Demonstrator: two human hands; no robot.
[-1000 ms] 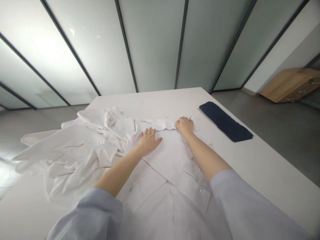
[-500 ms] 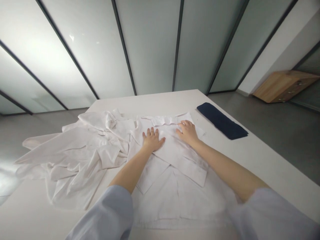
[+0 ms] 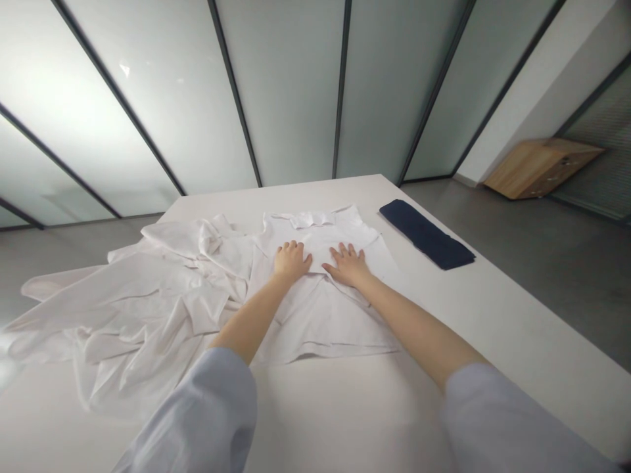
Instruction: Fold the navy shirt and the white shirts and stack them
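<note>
A crumpled heap of white cloth (image 3: 162, 295) sprawls at the left of the bench (image 3: 355, 407), not yet straightened. Beside it, a white shirt (image 3: 328, 322) lies mostly flat, collar at the far end; its arranging looks partway along, with creases left near the hem. The left hand (image 3: 292, 259) presses it palm down, thumb out; the right hand (image 3: 349, 264) lies flat, fingers spread. Further right lies neatly folded navy cloth (image 3: 426, 233). Beyond stands a wooden cabinet (image 3: 532, 167), its contents hidden.
</note>
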